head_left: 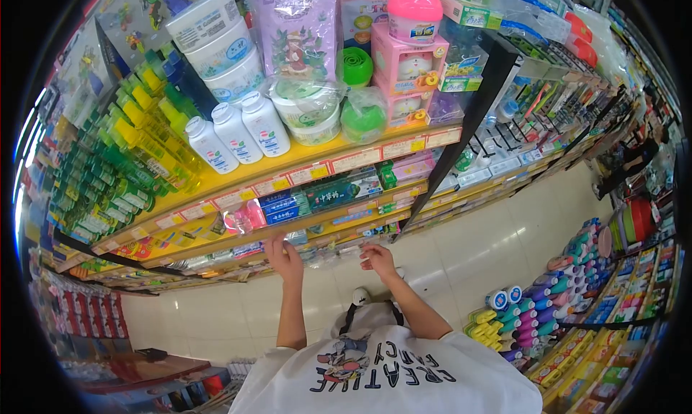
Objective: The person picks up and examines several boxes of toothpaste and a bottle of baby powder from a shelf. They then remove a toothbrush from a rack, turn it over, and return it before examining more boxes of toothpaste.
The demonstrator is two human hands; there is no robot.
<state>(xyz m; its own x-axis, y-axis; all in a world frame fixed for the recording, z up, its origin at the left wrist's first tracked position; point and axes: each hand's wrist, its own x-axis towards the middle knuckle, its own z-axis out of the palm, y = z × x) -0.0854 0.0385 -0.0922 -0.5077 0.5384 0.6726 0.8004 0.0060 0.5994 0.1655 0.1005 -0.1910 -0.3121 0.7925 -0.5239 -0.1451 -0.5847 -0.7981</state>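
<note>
My left hand (283, 257) reaches up at the front edge of the lower shelf, its fingers stretched out and apart. Just above its fingertips are a pink packet (246, 218) and blue toothpaste boxes (285, 207). To the right, my right hand (377, 260) hovers before the lower shelves with its fingers loosely bent and a gap between thumb and fingers. Crinkled clear plastic (326, 257) shows between the two hands; I cannot tell whether either hand touches it.
White bottles (245, 131), stacked tubs (216, 43) and yellow-capped bottles (148, 118) fill the upper shelf (288, 158). A black shelf post (468, 126) stands to the right. Coloured bottles (537, 306) line the aisle floor (468, 263). Another person (631, 165) is far right.
</note>
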